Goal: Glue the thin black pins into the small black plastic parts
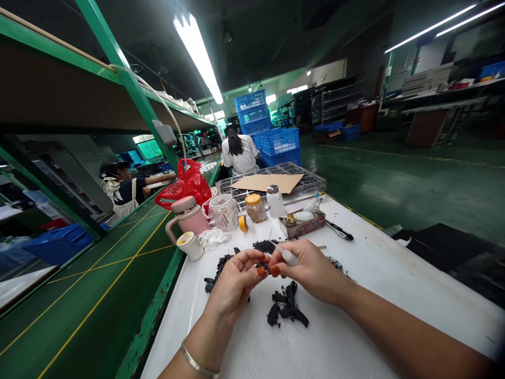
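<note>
My left hand (pixel 233 279) pinches a small black part (pixel 261 267) between thumb and fingers, above the white tabletop (pixel 323 337). Close against it, my right hand (pixel 315 271) holds a small white squeeze bottle (pixel 290 257) with a thin nozzle pointing up to the left. The right thumb and fingertip meet at the black part; whether they grip it too is hard to see. Below the hands lie several curved black plastic pieces (pixel 292 310). More black pieces (pixel 216 271) are heaped left of my left hand, and tiny black bits (pixel 263 246) lie just beyond.
A pink mug (pixel 190 218), white tub (pixel 190 246), clear jar (pixel 224 212), yellow-lidded jar (pixel 255 208) and white pump bottle (pixel 275 202) line the far side. Right of them are a patterned box (pixel 305 227) and black-handled tool (pixel 340 230). A green conveyor (pixel 114 273) runs along the left.
</note>
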Demonstrator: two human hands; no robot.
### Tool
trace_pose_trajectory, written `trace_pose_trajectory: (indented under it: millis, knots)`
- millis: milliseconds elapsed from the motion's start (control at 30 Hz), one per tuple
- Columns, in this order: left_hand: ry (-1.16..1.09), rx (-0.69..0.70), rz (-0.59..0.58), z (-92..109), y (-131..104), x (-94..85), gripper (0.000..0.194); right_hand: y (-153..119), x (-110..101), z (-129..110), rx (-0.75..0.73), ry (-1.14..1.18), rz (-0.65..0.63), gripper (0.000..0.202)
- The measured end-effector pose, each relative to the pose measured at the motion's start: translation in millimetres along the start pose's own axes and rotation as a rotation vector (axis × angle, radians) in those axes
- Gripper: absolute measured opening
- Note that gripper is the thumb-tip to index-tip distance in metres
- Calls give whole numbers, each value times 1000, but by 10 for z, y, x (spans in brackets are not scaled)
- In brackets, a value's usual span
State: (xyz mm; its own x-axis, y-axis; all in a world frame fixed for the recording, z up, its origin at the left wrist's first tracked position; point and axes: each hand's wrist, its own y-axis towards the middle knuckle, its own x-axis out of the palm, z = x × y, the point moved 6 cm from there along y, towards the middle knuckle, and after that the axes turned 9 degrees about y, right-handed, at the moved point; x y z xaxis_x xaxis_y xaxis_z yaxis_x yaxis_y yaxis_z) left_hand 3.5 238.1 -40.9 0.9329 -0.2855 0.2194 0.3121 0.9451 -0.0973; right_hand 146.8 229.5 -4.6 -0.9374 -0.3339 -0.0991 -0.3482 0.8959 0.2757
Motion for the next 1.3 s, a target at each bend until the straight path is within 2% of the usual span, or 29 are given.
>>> trace_pose_trajectory:
  millis: [167, 333, 533, 733, 967, 1133, 1300]
  knots:
    - [-68, -42, 41, -18, 3, -27, 34, 16, -12, -47, -34, -10, 25, 12]
    - [-38, 34, 51, 7, 4, -32, 35, 11, -3, -64, -60, 2, 30, 13]
    - [-18, 170, 88, -31, -2, -6, 29, -68, 242, 6, -39, 155, -225, 11]
    - [-68, 143, 68, -97, 43, 12, 36, -48, 217, 31, 6, 158, -112, 14]
    - [-159, 75, 12, -101, 56, 30, 33, -30, 174, 23, -17, 213, -104, 16]
    - [-203, 9, -58, -77, 46, 54, 27, -25, 11, -74, -116, 40, 66, 16]
    - [-241, -10, -119, -50, 28, 74, 25, -94, -42, -179, -221, -133, 176, 14]
